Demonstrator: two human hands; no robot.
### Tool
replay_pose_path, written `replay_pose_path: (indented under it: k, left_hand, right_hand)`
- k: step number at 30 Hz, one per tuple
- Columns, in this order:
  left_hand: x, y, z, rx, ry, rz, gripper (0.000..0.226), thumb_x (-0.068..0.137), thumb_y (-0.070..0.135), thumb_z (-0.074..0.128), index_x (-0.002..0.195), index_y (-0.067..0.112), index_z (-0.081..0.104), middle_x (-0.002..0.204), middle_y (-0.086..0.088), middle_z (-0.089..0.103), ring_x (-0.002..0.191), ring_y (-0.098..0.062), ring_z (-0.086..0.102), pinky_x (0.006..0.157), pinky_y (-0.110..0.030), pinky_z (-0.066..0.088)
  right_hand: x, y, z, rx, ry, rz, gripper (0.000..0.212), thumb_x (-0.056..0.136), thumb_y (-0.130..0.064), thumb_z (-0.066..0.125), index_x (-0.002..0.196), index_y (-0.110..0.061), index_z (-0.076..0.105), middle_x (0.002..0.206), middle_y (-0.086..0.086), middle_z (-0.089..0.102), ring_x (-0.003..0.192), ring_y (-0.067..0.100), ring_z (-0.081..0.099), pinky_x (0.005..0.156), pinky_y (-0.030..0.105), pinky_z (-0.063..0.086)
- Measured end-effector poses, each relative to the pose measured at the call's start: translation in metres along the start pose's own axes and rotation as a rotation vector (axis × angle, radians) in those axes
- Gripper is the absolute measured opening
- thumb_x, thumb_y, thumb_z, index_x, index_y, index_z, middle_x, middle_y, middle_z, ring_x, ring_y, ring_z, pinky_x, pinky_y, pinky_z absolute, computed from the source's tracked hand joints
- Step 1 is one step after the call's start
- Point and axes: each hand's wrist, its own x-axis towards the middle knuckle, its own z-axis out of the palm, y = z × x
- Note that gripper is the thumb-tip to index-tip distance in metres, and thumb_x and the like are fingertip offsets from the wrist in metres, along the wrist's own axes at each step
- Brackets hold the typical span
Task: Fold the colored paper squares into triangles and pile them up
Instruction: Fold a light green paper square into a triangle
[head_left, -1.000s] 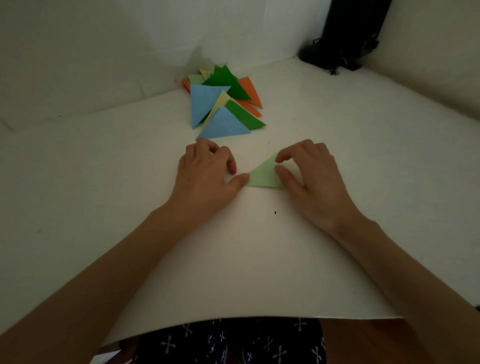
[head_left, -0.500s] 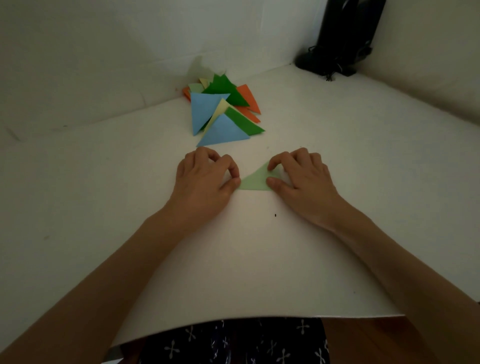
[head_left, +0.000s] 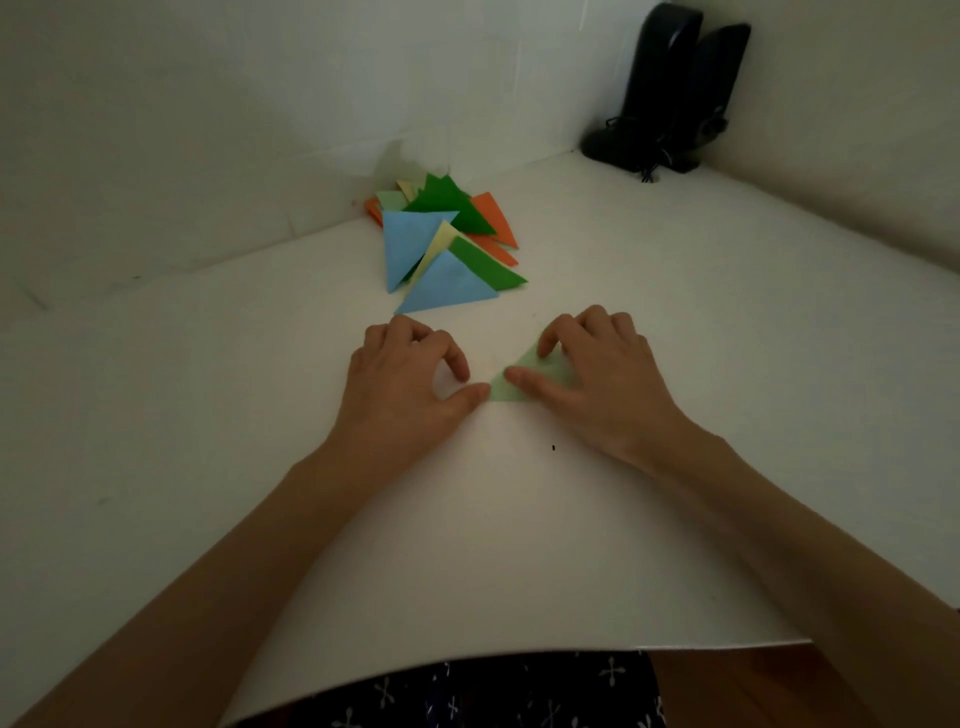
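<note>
Most of my folding looks done: a loose pile of triangles (head_left: 447, 244) in blue, dark green, orange and pale yellow lies at the back of the white table (head_left: 727, 364), close to the wall, well beyond my hands. The piece in hand is the light green paper (head_left: 511, 389), flat on the table in front of me and already showing a triangle shape. My right hand (head_left: 597, 374) lies on top of it, thumb pressed along its near edge and fingers curled down onto its far corner, covering a good part of it. My left hand (head_left: 410, 379) rests just beside it, fingers loosely curled, thumb tip touching the paper's left corner; it grips nothing. The light is dim and my right hand hides the fold, so I can't tell whether the crease is fully sharp. By my reckoning what remains is to finish pressing this one and carry it to the pile. I see no unfolded squares waiting anywhere on the table.
</note>
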Motion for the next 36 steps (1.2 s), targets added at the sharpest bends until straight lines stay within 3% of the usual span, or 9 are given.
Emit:
replay_pose_path:
  k: [4, 14, 17, 21, 25, 28, 31, 33, 36]
  left_hand:
    - [0.001, -0.001, 0.0, -0.014, -0.028, -0.007, 0.021, 0.08, 0.046, 0.064, 0.088, 0.03, 0.052, 0.105, 0.008, 0.033, 0.114, -0.016, 0.034, 0.09, -0.022, 0.022]
    - [0.0, -0.001, -0.001, -0.001, -0.046, -0.004, 0.02, 0.082, 0.045, 0.062, 0.09, 0.03, 0.051, 0.105, 0.008, 0.032, 0.113, -0.017, 0.035, 0.093, -0.024, 0.024]
    - [0.0, 0.0, -0.001, 0.0, -0.037, -0.003, 0.02, 0.082, 0.045, 0.063, 0.09, 0.029, 0.052, 0.104, 0.009, 0.033, 0.111, -0.016, 0.035, 0.09, -0.024, 0.023]
    - [0.001, 0.0, 0.0, -0.003, -0.024, -0.008, 0.022, 0.082, 0.044, 0.064, 0.094, 0.027, 0.057, 0.104, 0.009, 0.033, 0.112, -0.017, 0.036, 0.092, -0.025, 0.024]
    - [0.001, -0.002, 0.001, -0.007, 0.004, 0.002, 0.025, 0.081, 0.044, 0.064, 0.096, 0.023, 0.06, 0.103, 0.009, 0.038, 0.11, -0.017, 0.038, 0.087, -0.023, 0.024]
    - [-0.002, 0.005, 0.0, -0.183, 0.084, 0.029, 0.019, 0.087, 0.037, 0.059, 0.096, 0.02, 0.061, 0.102, 0.006, 0.053, 0.105, -0.014, 0.045, 0.083, -0.018, 0.028]
    - [-0.005, 0.016, -0.005, -0.48, 0.118, 0.042, 0.007, 0.09, 0.023, 0.057, 0.097, 0.021, 0.056, 0.091, 0.009, 0.061, 0.082, 0.003, 0.057, 0.069, -0.006, 0.039]
    - [-0.005, 0.018, -0.007, -0.641, 0.05, 0.012, 0.016, 0.086, 0.016, 0.063, 0.097, 0.025, 0.054, 0.089, 0.01, 0.062, 0.073, 0.001, 0.061, 0.066, -0.009, 0.045]
    - [-0.004, 0.021, -0.01, -0.911, -0.084, -0.075, 0.022, 0.081, 0.005, 0.068, 0.093, 0.02, 0.06, 0.086, 0.002, 0.068, 0.069, -0.006, 0.065, 0.065, -0.016, 0.05]
  right_hand:
    - [0.011, -0.01, 0.009, -0.058, -0.004, 0.041, 0.058, 0.078, -0.068, 0.05, 0.108, -0.02, 0.044, 0.103, -0.004, 0.032, 0.103, 0.018, 0.033, 0.084, 0.028, 0.024]
    - [0.04, 0.029, -0.007, -0.081, 0.025, 0.267, 0.04, 0.091, -0.049, 0.049, 0.116, -0.019, 0.048, 0.122, 0.008, 0.044, 0.115, 0.027, 0.036, 0.093, 0.036, 0.028]
    - [0.03, 0.026, -0.018, 0.124, 0.075, 0.098, 0.025, 0.093, -0.034, 0.054, 0.111, -0.018, 0.057, 0.112, 0.004, 0.051, 0.108, 0.021, 0.041, 0.088, 0.028, 0.031]
    - [0.01, 0.014, -0.019, 0.224, -0.183, -0.161, 0.02, 0.085, -0.033, 0.065, 0.102, -0.023, 0.063, 0.105, -0.001, 0.056, 0.1, 0.017, 0.042, 0.089, 0.027, 0.033]
    - [0.002, 0.014, -0.011, 0.34, -0.149, -0.173, 0.018, 0.082, -0.024, 0.07, 0.089, -0.027, 0.054, 0.09, -0.013, 0.051, 0.091, 0.011, 0.04, 0.079, 0.026, 0.032]
    - [-0.003, 0.013, -0.005, 0.413, 0.002, -0.301, 0.011, 0.081, -0.025, 0.067, 0.083, -0.021, 0.057, 0.081, -0.019, 0.05, 0.083, 0.01, 0.042, 0.075, 0.023, 0.034]
    - [-0.007, 0.01, -0.003, 0.395, 0.143, -0.475, 0.017, 0.084, -0.028, 0.058, 0.083, -0.011, 0.06, 0.084, -0.013, 0.054, 0.083, 0.015, 0.047, 0.078, 0.03, 0.038]
    - [-0.007, 0.007, -0.002, 0.346, 0.246, -0.553, 0.016, 0.086, -0.024, 0.061, 0.082, -0.008, 0.062, 0.088, -0.001, 0.059, 0.085, 0.02, 0.051, 0.078, 0.035, 0.038]
    - [-0.005, 0.005, -0.001, 0.348, 0.373, -0.525, 0.013, 0.083, -0.025, 0.064, 0.083, -0.012, 0.064, 0.094, 0.005, 0.059, 0.092, 0.014, 0.043, 0.082, 0.024, 0.036]
